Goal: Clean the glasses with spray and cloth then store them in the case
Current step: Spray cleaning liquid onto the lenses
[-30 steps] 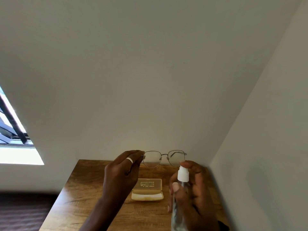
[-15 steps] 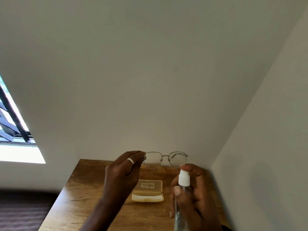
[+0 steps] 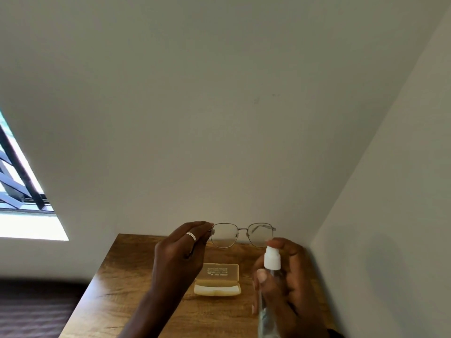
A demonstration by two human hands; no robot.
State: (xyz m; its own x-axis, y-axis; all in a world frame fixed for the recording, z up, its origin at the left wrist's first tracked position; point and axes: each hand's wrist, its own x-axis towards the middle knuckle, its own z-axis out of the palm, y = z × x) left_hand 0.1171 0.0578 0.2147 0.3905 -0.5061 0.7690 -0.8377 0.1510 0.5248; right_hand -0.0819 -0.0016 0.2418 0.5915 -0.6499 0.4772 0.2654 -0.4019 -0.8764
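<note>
1. A person's left hand [image 3: 180, 250] pinches the glasses [image 3: 241, 236] by the hinge end of the frame, holding them upright in the air above the far edge of a wooden table [image 3: 117, 284], lenses facing the wearer; gripping there probably keeps fingers off the glass.
2. The right hand [image 3: 285, 281] is closed around a clear spray bottle [image 3: 269, 289], its index finger resting on top of the white pump head [image 3: 272, 258], which sits just beside and below the right-side lens, seemingly aimed for a spray.
3. A cream glasses case [image 3: 218, 279] lies open on the table below the glasses, lid tilted back, ready to receive them; a pale strip inside may be the cloth, though the view is too soft to say.
4. White printing marks the inside of the lid, but it is too small to read. No label shows on the bottle.
</note>
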